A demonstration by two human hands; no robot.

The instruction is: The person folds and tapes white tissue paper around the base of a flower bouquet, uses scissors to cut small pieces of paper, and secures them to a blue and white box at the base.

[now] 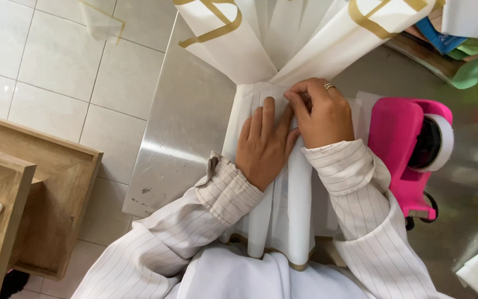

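Pressing down on a pleated sheet of white wrapping paper (pixel 283 182), a person in a pale striped shirt leans over a steel desk (pixel 186 133), seen from above. The left hand (pixel 265 143) lies flat and released, fingers straight and close together, palm on the folds at the narrow gathered middle of the paper. The right hand (pixel 321 113) sits just beside it, touching it, with fingers curled and fingertips pinching the top edge of the pleats; a ring shows on one finger. Above the hands the paper fans out wide toward the far edge of the desk, white with gold line markings; below them the folds run in long narrow strips down to the person's lap. Both forearms come in from the bottom of the view and angle toward each other, cuffs meeting near the wrists. Just right of the right hand stands a bright pink tape dispenser (pixel 402 149) holding a roll of white tape (pixel 441 141). At the left, on the white tiled floor (pixel 51 72), sits an open wooden shelf unit (pixel 40 188).
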